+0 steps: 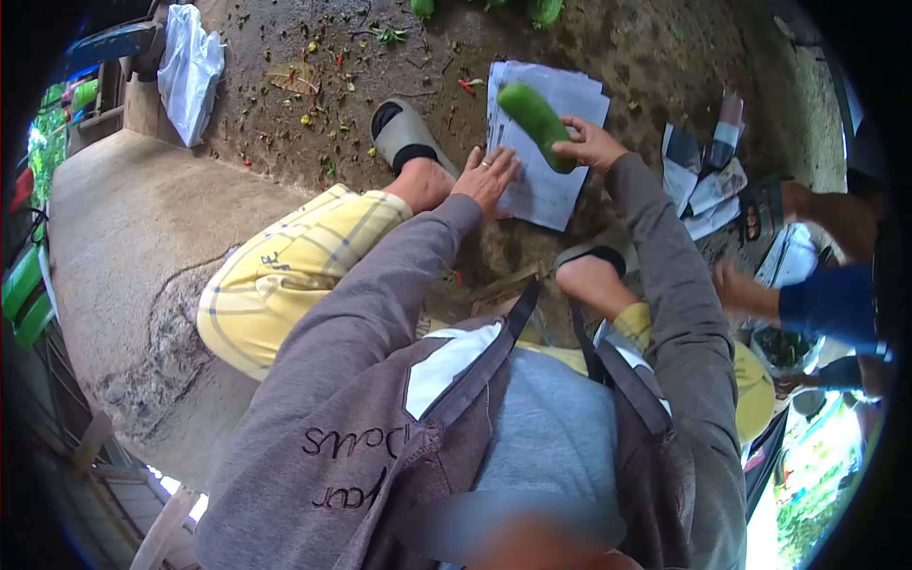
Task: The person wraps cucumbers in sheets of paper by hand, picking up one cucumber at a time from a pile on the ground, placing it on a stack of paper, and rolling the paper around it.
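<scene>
My right hand point(591, 145) is closed on the lower end of a long, smooth green gourd point(535, 123). The gourd is tilted above a stack of white printed paper sheets point(543, 195) on the ground between my feet. With fingers stretched out, my left hand point(486, 178) lies at the left edge of the sheets and holds nothing. A ring shows on one of its fingers. Part of the top sheet is hidden behind the gourd and my right hand.
More green gourds point(543, 9) lie at the far edge. Folded newspaper pieces point(708, 171) are on the right, near another person's blurred hand point(739, 288) and sandalled foot. A white plastic bag point(190, 71) hangs at upper left by a concrete ledge point(142, 209). Bits of leaf litter the damp ground.
</scene>
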Tool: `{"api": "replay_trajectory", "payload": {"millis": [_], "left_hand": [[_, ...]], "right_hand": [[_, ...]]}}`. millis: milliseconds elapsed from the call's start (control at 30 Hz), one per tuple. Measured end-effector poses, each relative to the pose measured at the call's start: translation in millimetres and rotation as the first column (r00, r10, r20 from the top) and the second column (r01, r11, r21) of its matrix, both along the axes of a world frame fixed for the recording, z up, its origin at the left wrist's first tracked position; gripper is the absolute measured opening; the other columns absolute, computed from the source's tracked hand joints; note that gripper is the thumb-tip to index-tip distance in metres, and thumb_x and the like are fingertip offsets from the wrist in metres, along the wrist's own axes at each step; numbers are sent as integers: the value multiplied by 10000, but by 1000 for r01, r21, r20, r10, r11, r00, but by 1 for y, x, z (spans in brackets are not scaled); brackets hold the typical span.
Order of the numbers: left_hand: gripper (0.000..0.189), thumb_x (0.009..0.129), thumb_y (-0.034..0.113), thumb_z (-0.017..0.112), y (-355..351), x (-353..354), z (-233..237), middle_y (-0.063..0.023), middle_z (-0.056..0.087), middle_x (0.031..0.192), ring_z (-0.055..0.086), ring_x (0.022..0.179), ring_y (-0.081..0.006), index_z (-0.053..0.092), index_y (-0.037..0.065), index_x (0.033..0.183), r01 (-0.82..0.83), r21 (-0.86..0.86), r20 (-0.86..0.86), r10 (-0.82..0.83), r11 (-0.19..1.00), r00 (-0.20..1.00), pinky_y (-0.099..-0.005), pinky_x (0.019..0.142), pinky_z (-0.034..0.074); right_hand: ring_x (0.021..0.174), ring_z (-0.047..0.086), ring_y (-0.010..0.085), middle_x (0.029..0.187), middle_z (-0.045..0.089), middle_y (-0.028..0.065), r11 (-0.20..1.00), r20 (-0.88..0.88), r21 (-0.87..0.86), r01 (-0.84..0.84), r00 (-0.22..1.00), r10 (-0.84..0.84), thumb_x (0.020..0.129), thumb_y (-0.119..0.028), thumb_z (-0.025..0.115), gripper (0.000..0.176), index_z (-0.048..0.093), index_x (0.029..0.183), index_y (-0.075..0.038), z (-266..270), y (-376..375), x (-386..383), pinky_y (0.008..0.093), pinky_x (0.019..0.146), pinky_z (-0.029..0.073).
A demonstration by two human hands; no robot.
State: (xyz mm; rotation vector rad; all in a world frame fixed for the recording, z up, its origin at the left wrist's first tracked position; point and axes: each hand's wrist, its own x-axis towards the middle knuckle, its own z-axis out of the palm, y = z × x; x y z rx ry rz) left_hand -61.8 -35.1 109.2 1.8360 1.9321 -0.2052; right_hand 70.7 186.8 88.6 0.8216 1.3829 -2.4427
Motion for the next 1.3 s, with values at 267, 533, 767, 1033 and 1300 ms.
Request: {"api": "replay_trajectory", "payload": {"millis": [267, 533, 767, 1033, 1300], "left_hand": [[386, 750, 175, 555, -27, 21, -19, -49, 502, 1060, 497, 1025, -198, 544, 103, 1129, 258, 118, -74, -251, 959, 965, -338, 826, 375], [166, 788, 178, 534, -20, 15, -29, -61, 573, 967, 559, 945, -223, 615, 107, 914, 203, -72, 10, -203, 976, 979, -356, 794, 436], [171, 769, 214, 582, -7, -1, -9, -106, 628, 853, 621, 817, -293, 643, 81, 857, -67, -119, 258, 96, 991, 961, -402, 748, 494], [150, 728, 229, 655, 1, -6, 12, -69, 632, 894, 581, 870, -276, 660, 106, 814, -2, 75, 271, -18, 997, 962, -390, 771, 479], [147, 700, 151, 694, 28, -10, 8, -66, 609, 993, 568, 928, -280, 673, 102, 836, -90, 272, 354, -12, 958, 935, -396, 810, 472]], "right_hand": [[971, 586, 285, 1040, 613, 136, 670, 227, 660, -339, 941, 252, 663, -281, 768, 515, 600, 1090, -46, -35, -47, 25, 374, 845, 460], [1086, 497, 304, 1122, 538, 127, 433, 176, 872, -230, 971, 161, 629, -235, 789, 455, 611, 1019, -83, -22, -62, 39, 395, 904, 424], [1216, 398, 342, 1326, 409, 120, 172, 31, 979, -107, 920, 391, 610, -195, 795, 341, 628, 888, -89, 19, -87, 64, 425, 960, 391], [1171, 436, 263, 1303, 457, 49, 410, 30, 898, -163, 950, 312, 643, -84, 758, 143, 620, 677, -66, -18, -70, 60, 365, 901, 431], [1067, 517, 270, 1236, 510, 71, 573, 59, 783, -243, 946, 319, 648, -141, 783, 190, 609, 664, -69, -23, -47, 50, 365, 885, 433]]}}
